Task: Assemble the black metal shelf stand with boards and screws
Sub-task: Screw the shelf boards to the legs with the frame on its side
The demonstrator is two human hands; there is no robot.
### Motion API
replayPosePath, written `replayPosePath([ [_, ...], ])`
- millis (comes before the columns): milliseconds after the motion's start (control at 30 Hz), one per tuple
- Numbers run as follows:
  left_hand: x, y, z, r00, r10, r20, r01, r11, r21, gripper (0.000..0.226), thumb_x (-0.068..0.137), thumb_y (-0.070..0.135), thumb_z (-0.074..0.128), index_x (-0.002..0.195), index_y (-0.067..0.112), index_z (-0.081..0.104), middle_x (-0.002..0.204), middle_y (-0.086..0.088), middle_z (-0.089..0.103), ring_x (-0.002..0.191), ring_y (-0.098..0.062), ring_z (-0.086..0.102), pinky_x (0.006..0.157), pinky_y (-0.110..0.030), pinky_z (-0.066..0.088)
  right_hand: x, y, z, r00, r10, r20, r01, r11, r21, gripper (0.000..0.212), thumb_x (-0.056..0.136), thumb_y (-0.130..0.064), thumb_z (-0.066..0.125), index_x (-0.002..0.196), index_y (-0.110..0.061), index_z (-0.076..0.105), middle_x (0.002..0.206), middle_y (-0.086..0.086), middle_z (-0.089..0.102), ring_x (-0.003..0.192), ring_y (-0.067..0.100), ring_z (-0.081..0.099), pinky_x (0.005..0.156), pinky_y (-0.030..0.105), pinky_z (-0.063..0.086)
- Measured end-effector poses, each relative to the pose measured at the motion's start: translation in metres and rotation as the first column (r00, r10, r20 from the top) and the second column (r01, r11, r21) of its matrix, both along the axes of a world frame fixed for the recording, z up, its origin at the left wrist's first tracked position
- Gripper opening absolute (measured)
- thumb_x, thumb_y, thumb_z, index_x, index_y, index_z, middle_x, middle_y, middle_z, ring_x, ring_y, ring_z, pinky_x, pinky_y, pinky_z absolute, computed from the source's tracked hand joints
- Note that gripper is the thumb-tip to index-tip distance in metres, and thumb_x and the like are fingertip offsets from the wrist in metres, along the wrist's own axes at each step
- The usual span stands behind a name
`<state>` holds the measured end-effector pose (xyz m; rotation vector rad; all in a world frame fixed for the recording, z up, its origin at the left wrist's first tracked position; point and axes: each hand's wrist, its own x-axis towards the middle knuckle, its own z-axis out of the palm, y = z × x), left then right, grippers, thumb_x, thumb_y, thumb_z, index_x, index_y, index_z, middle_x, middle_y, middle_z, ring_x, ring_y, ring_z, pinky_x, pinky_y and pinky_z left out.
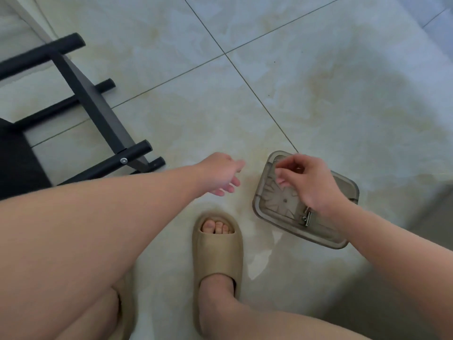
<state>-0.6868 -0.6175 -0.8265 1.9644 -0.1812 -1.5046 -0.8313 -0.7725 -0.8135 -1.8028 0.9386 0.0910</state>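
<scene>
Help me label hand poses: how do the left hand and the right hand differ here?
The left hand has loosely spread fingers and holds nothing; the right hand has fingers curled toward the thumb, and whether they pinch anything is unclear. The left hand is over bare floor; the right hand is over the clear tray that holds screws. Both are bare and reach forward.

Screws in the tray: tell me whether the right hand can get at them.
Probably yes: the right hand hovers over the open tray, and the screws lie bare by its wrist.
</scene>
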Motion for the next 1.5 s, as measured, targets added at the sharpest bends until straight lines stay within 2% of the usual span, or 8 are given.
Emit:
replayPosePath([
  [267,0.061,0.056,0.066,0.875,0.349,-0.337,-0.399,0.912,-0.091,0.053,0.107,0.046,0.034,0.112,0.003,0.065,0.11,-0.014,0.073,0.092,-0.024,0.074,0.075,-0.035,0.057,0.077,0.071,0.08,0.924,0.303,0.232,-0.27,0.949,-0.165,0.015,0.086,-0.008,0.074,0.084,-0.022,0.071,0.082,-0.005,0.072,0.077,0.009,0.067,0.073,0.021,0.052],
  [433,0.085,0.106,0.084,0.807,0.405,-0.429,-0.485,0.87,-0.09,0.056,0.108,0.043,0.031,0.105,-0.001,0.066,0.087,-0.012,0.075,0.082,-0.023,0.076,0.063,-0.027,0.06,0.12,0.126,0.093,0.8,0.555,0.23,-0.463,0.813,-0.353,0.012,0.088,-0.005,0.072,0.094,-0.015,0.074,0.089,-0.002,0.067,0.08,0.008,0.063,0.073,0.016,0.05],
  [667,0.113,0.164,0.055,0.718,0.692,-0.075,-0.694,0.72,0.002,0.035,0.103,0.027,0.046,0.074,0.01,0.057,0.064,-0.003,0.054,0.048,-0.012,0.043,0.042,-0.019,0.031,0.16,0.164,0.056,0.744,0.663,0.085,-0.584,0.707,-0.399,0.015,0.094,-0.015,0.066,0.107,-0.019,0.071,0.101,-0.008,0.068,0.094,0.002,0.062,0.081,0.015,0.047],
  [767,0.123,0.18,0.039,0.791,0.558,0.253,-0.583,0.811,0.035,0.026,0.096,0.031,0.054,0.082,0.011,0.063,0.061,0.001,0.045,0.05,-0.016,0.036,0.046,-0.022,0.029,0.171,0.169,0.033,0.594,0.782,-0.19,-0.768,0.481,-0.423,0.033,0.097,-0.034,0.063,0.126,-0.019,0.063,0.122,-0.001,0.06,0.113,0.02,0.056,0.098,0.032,0.042],
  [867,0.125,0.186,0.025,0.836,0.353,0.42,-0.423,0.902,0.084,0.038,0.094,0.043,0.056,0.096,0.007,0.07,0.053,0.003,0.045,0.052,-0.017,0.042,0.053,-0.029,0.032,0.182,0.176,0.02,0.555,0.78,-0.288,-0.805,0.418,-0.421,0.053,0.093,-0.053,0.058,0.134,-0.019,0.058,0.13,0.0,0.054,0.116,0.024,0.054,0.104,0.041,0.041],
  [1000,0.129,0.176,0.017,0.861,0.288,0.419,-0.352,0.932,0.083,0.048,0.095,0.044,0.058,0.06,0.015,0.04,0.028,0.012,0.027,0.039,-0.016,0.032,0.048,-0.03,0.022,0.197,0.174,0.009,0.561,0.768,-0.309,-0.814,0.444,-0.374,0.047,0.09,-0.055,0.061,0.12,-0.019,0.066,0.11,0.0,0.059,0.1,0.022,0.056,0.089,0.037,0.046],
  [1333,0.112,0.18,0.013,0.905,0.22,0.364,-0.267,0.96,0.083,0.048,0.096,0.043,0.057,0.06,0.015,0.041,0.05,0.003,0.035,0.047,-0.018,0.031,0.05,-0.029,0.027,0.181,0.179,0.001,0.492,0.804,-0.334,-0.853,0.37,-0.368,0.043,0.094,-0.054,0.06,0.105,-0.012,0.062,0.096,0.001,0.053,0.087,0.024,0.052,0.074,0.035,0.041],
  [1500,0.083,0.186,0.015,0.954,0.075,0.292,-0.114,0.986,0.12,0.038,0.098,0.045,0.054,0.083,0.01,0.056,0.071,-0.005,0.039,0.063,-0.021,0.034,0.061,-0.032,0.03,0.139,0.184,-0.002,0.441,0.824,-0.357,-0.88,0.317,-0.354,0.046,0.095,-0.059,0.053,0.101,-0.014,0.058,0.092,-0.002,0.051,0.083,0.023,0.052,0.069,0.033,0.036],
])
